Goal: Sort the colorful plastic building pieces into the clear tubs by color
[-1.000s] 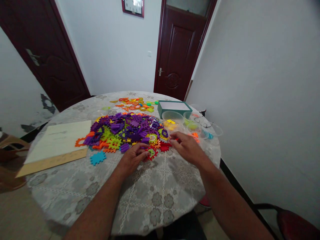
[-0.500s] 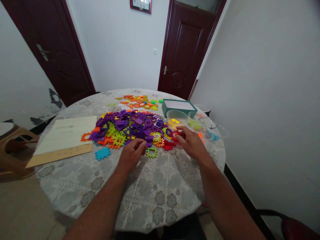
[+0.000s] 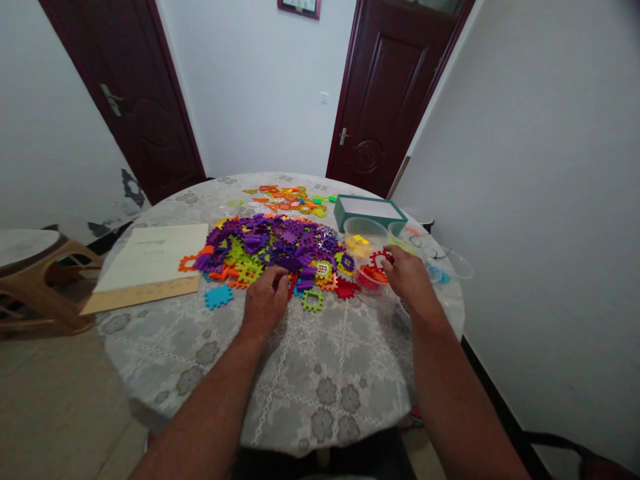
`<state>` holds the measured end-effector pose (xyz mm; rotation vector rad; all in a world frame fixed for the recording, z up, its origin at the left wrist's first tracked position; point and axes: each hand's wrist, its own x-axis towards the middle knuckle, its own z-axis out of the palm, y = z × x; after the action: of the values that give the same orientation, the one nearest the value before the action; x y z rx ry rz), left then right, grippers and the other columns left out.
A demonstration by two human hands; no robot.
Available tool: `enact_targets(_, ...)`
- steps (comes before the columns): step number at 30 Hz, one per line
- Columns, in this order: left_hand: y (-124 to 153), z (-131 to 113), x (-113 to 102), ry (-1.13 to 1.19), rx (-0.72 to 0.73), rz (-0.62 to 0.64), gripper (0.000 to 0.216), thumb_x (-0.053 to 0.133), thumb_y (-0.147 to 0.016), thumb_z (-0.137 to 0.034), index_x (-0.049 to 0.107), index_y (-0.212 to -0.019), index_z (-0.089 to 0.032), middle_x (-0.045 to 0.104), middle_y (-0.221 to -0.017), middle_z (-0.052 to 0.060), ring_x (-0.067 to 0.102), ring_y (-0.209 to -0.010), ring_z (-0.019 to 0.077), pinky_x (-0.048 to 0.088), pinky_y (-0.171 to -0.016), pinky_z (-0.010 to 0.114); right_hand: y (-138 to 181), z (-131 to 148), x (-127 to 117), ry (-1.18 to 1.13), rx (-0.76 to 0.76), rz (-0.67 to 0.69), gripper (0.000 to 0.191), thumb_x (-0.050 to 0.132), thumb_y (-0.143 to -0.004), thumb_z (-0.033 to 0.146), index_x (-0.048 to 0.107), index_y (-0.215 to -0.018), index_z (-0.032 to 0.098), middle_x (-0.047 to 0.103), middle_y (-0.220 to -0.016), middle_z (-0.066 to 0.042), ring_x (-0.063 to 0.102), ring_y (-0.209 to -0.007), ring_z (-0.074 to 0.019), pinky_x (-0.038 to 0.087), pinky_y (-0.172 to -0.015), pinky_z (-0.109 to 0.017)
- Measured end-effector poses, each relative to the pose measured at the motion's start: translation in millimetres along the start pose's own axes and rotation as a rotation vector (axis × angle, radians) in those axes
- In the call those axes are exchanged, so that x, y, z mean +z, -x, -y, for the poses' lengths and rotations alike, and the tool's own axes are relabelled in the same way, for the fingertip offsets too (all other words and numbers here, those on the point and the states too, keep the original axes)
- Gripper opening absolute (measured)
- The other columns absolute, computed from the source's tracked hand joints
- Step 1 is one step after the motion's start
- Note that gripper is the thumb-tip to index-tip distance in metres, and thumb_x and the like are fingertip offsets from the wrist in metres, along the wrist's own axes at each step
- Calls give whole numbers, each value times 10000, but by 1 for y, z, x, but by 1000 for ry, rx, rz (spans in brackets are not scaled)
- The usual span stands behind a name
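My right hand [image 3: 407, 272] pinches a red toothed building piece [image 3: 380, 259] with an open middle, above a clear tub [image 3: 373, 283] that holds red and orange pieces. At the front of a heap of interlocking plastic pieces [image 3: 280, 243], mostly purple with lime, orange and yellow, my left hand [image 3: 267, 297] has its fingers curled together. A red piece [image 3: 293, 285] shows beside its fingertips; whether they grip it I cannot tell. A lime square frame [image 3: 313, 301] and red pieces [image 3: 346, 288] lie between my hands. Left of my left hand is a blue toothed piece [image 3: 219, 297].
Behind the red tub stands a clear tub [image 3: 367, 227] with yellow pieces, and behind that a green-edged box [image 3: 371, 212]. More clear containers [image 3: 457, 265] sit at the right. Orange and yellow pieces [image 3: 287, 200] lie farther back. A cream board [image 3: 153, 257] lies left.
My right hand has moved right, bringing the red toothed piece over the clear tub. My left hand stays at the heap's front edge, its fingers now beside a red piece. The view has shifted slightly.
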<state>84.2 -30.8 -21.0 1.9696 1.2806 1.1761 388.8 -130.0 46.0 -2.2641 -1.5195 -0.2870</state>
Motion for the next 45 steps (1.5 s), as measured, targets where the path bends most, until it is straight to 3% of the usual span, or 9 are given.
enact_targets(3, 1, 3, 1, -32, 24, -5, 239, 531, -963, -344, 729, -1035, -229, 791, -1030, 62, 730, -977, 239, 532, -956, 359, 1, 1, 1, -3, -11, -25, 428, 529, -1001, 208, 656, -1397, 107, 746, -1248, -198, 702, -1132, -299, 512, -1027, -407)
enact_targets(8, -1, 9, 2, -98, 80, -81, 256, 495, -975, -282, 717, -1074, -201, 779, -1079, 106, 708, -1059, 273, 526, -1003, 402, 8, 13, -1, -18, -49, -235, 448, 488, -998, 178, 624, -1416, 94, 639, -1382, -244, 610, -1286, -337, 489, -1095, -461)
enact_targets(13, -2, 14, 4, -230, 189, -118, 277, 478, -954, -194, 714, -1099, -191, 755, -1114, 130, 664, -1119, 294, 496, -1069, 441, 31, 53, 16, -197, -307, 52, 365, 445, -1033, 167, 670, -1320, 168, 710, -1271, -155, 651, -1213, -262, 499, -1101, -400)
enact_targets(16, 0, 18, 7, -307, 246, -95, 318, 495, -938, -160, 711, -1171, -173, 728, -1155, 151, 632, -1163, 309, 469, -1101, 466, 46, 77, 37, -96, -268, 187, 408, 486, -1036, 209, 608, -1424, 170, 634, -1398, -181, 646, -1232, -281, 549, -1006, -388)
enact_targets(20, 4, 25, 12, -423, 241, -68, 367, 583, -917, -190, 703, -1264, -192, 685, -1241, 160, 603, -1207, 333, 464, -1076, 494, 54, 94, 63, 97, -82, 235, 536, 560, -1029, 338, 501, -1538, 179, 540, -1463, -241, 703, -1090, -313, 586, -850, -396)
enact_targets(25, 8, 27, 16, -531, 242, -2, 336, 638, -942, -297, 717, -1259, -216, 674, -1288, 160, 587, -1212, 351, 456, -1042, 494, 56, 98, 70, 122, -39, 248, 495, 582, -1028, 395, 534, -1471, 179, 534, -1391, -233, 710, -1028, -290, 577, -845, -383)
enact_targets(37, 9, 24, 13, -591, 211, -18, 267, 644, -957, -391, 735, -1134, -213, 706, -1121, 138, 608, -1108, 350, 453, -939, 463, 81, 120, 64, -167, -340, 330, 347, 532, -1017, 210, 626, -1349, 245, 590, -1379, -111, 669, -1104, -232, 574, -856, -310)
enact_targets(42, 11, 21, 12, -580, 256, -22, 269, 657, -955, -409, 740, -1133, -224, 700, -1143, 141, 609, -1109, 348, 446, -965, 474, 67, 97, 64, -82, -101, 156, 331, 467, -1064, 248, 633, -1346, 196, 612, -1352, -157, 663, -1123, -258, 564, -913, -339)
enact_targets(45, 13, 22, 13, -565, 289, -3, 327, 673, -947, -424, 732, -1202, -227, 684, -1233, 153, 594, -1188, 357, 432, -1028, 493, 64, 87, 67, 32, -14, 169, 404, 511, -1069, 366, 597, -1411, 170, 604, -1331, -202, 677, -1090, -305, 573, -877, -390)
